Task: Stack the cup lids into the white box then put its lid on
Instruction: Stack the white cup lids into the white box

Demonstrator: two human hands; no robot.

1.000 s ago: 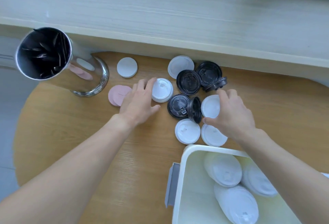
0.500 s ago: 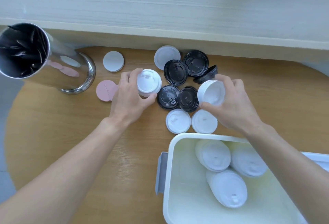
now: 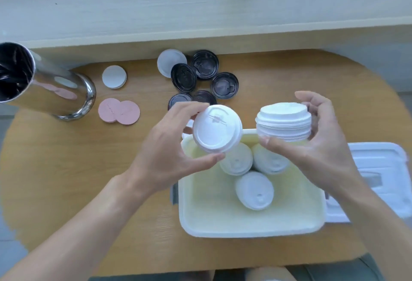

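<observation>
My left hand (image 3: pixel 169 146) holds a stack of white cup lids (image 3: pixel 216 129) above the far left corner of the white box (image 3: pixel 252 229). My right hand (image 3: pixel 316 142) grips a second stack of white lids (image 3: pixel 283 122) over the box's far edge. The two stacks are side by side, a short gap apart. Inside the box lie three stacks of white lids (image 3: pixel 254 193) on their sides. Several black lids (image 3: pixel 205 75) and one white lid (image 3: pixel 169 62) stay on the table beyond my hands. The box's white lid (image 3: pixel 379 164) lies to the right of the box.
A shiny metal cylinder (image 3: pixel 46 88) stands at the far left. A white round disc (image 3: pixel 114 76) and two pink discs (image 3: pixel 119 113) lie near it. The round wooden table (image 3: pixel 66 180) ends at a pale ledge (image 3: pixel 200 12) behind.
Both hands picked white lid stacks off the table and lifted them toward me over the box. The camera has tilted down, so the box sits more centrally.
</observation>
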